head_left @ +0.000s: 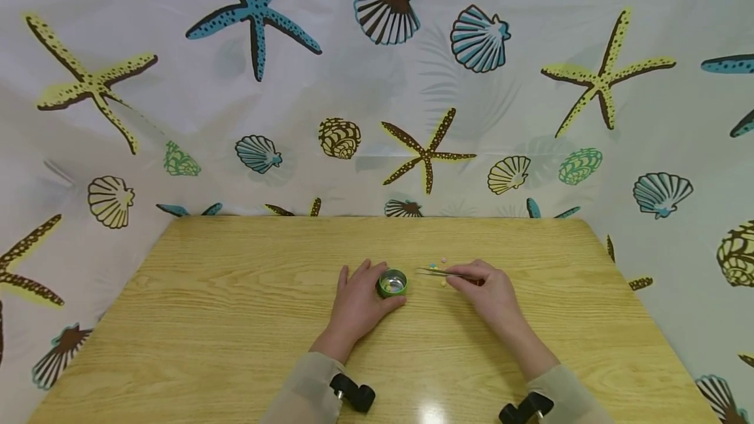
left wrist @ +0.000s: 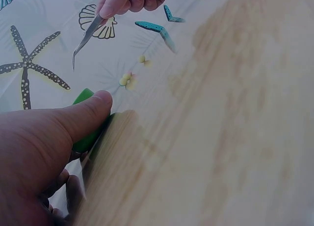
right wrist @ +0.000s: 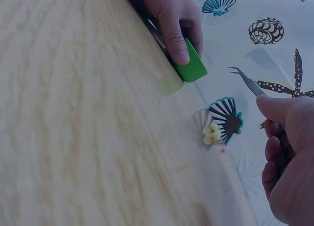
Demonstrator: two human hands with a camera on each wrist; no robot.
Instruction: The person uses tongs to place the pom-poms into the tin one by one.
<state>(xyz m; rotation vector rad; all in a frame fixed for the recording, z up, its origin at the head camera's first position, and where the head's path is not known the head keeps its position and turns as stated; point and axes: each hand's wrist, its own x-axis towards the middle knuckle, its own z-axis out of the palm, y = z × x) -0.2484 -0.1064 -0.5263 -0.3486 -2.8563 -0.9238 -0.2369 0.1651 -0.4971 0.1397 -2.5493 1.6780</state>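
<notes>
In the head view my left hand (head_left: 358, 303) holds a small round green tin (head_left: 393, 294) on the table, thumb on the near side and fingers behind it. A few small yellowish bits show inside the tin; its metal interior is bright. To the right, my right hand (head_left: 493, 296) pinches thin metal tweezers (head_left: 437, 273), pointing left towards the tin. Seen from the right wrist, the bent tips of the tweezers (right wrist: 250, 83) stand apart with nothing visible between them. Small pale yellow balls (right wrist: 211, 134) and a pink ball (right wrist: 224, 150) lie below the tweezers.
Both hands work over a wooden table (head_left: 235, 319). Behind it and along both sides hangs a pale cloth (head_left: 294, 97) printed with starfish and shells. Dark camera mounts (head_left: 353, 392) sit on both wrists.
</notes>
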